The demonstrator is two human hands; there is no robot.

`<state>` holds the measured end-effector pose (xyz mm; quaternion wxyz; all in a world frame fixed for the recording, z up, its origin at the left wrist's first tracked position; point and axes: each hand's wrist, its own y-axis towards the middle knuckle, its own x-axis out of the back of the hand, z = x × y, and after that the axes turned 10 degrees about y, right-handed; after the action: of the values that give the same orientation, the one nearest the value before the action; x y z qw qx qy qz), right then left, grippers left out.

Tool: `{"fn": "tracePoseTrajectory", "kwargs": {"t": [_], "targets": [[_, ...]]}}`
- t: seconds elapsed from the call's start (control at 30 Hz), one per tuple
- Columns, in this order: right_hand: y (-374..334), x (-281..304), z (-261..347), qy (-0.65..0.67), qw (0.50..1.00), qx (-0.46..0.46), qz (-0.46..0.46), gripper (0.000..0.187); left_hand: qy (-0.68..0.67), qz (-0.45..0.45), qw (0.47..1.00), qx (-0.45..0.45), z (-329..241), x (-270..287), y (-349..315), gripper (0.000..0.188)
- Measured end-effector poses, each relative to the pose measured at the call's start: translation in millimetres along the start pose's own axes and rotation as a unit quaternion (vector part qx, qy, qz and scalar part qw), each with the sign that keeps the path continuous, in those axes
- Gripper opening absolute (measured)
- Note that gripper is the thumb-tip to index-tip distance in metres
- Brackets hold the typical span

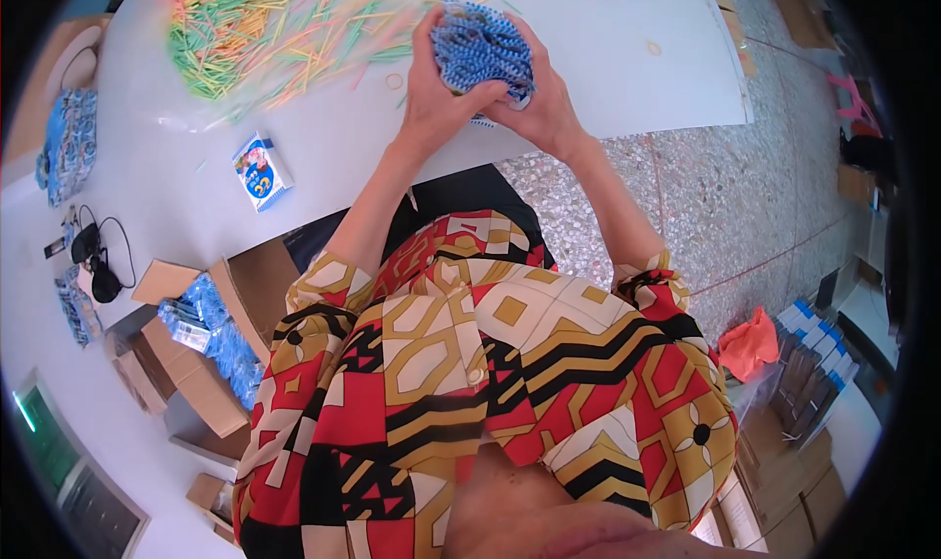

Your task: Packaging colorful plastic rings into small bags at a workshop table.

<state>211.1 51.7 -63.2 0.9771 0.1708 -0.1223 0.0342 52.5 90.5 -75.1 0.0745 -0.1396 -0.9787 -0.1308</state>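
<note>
Between my two hands is a thick bundle of blue-and-white patterned packets point(480, 49) with zigzag edges, held above the white table. My left hand point(431, 98) wraps its left side, and my right hand point(544, 103) grips its right side. Both thumbs meet at the near side of the bundle. To the left of my hands, many thin pastel sticks point(211, 44) in green, yellow, orange and pink lie heaped and scattered, partly under clear plastic. A small blue-and-white printed packet point(261, 172) lies near the table's front edge.
Rubber bands point(394, 81) lie on the white table point(627, 78). At left, an open cardboard box point(196, 363) holds blue packets point(221, 333), near black cabled items point(96, 260). Blue packages point(71, 142) sit far left. Lower right are an orange bag point(749, 345) and stacked blue-topped packs point(814, 358).
</note>
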Motion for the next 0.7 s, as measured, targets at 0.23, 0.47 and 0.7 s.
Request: {"fn": "tracePoseTrajectory", "kwargs": {"t": [0.23, 0.47, 0.7], "targets": [[2.9, -6.7, -13.1, 0.049, 0.996, -0.045, 0.063, 0.089, -0.079, -0.05, 0.996, 0.015, 25.3, 8.7, -20.1, 0.075], [13.2, -12.3, -8.2, 0.072, 0.983, -0.157, 0.064, 0.084, -0.142, -0.15, 0.978, -0.013, 37.8, 9.1, -2.2, 0.044], [-6.0, -4.5, -36.4, 0.013, 0.981, -0.189, 0.037, 0.073, -0.142, -0.154, 0.978, 0.022, 37.5, -26.3, 1.3, 0.03]]}}
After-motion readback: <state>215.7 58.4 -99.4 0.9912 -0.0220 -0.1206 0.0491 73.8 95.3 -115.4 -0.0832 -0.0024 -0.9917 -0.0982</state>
